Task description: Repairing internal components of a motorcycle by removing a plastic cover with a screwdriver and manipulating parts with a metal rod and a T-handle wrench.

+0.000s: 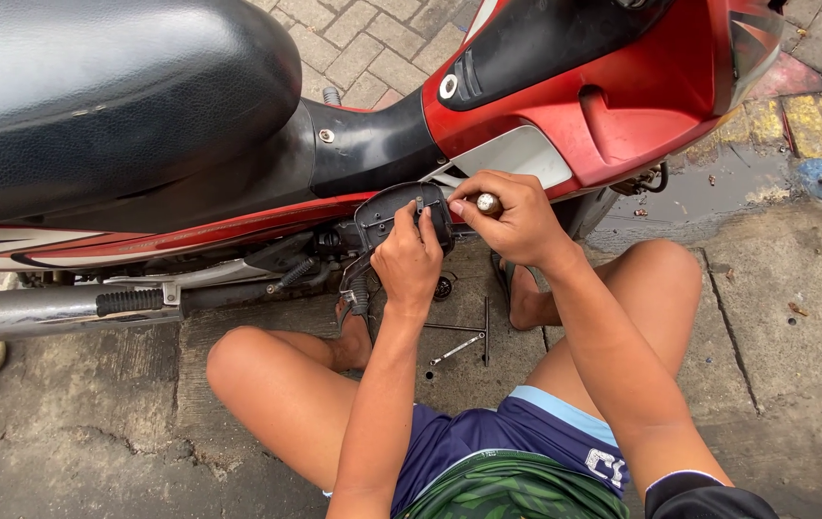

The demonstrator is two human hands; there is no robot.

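While the red motorcycle (613,106) stands side-on across the top of the head view, the work sits at a dark side cover (393,213) low on its flank, just below the point where the black seat (103,96) ends. Left of that cover, a chrome exhaust pipe (36,312) and a ribbed footpeg (129,301) run along the bike's underside. The left hand (409,261) is pressed against the cover, fingers curled over its face to steady it. Just to the right of the cover, the right hand (512,216) is closed around the handle of a screwdriver (488,203), only the rounded butt end showing above the knuckles; its tip is hidden, so I cannot tell which fastener it meets. Below the cover, on the concrete floor (795,384) between the person's bare knees, lie a T-handle wrench (484,330) and a slim metal rod (456,349). By my judgement the cover is seated on the bike and its fastening is under way, not finished.
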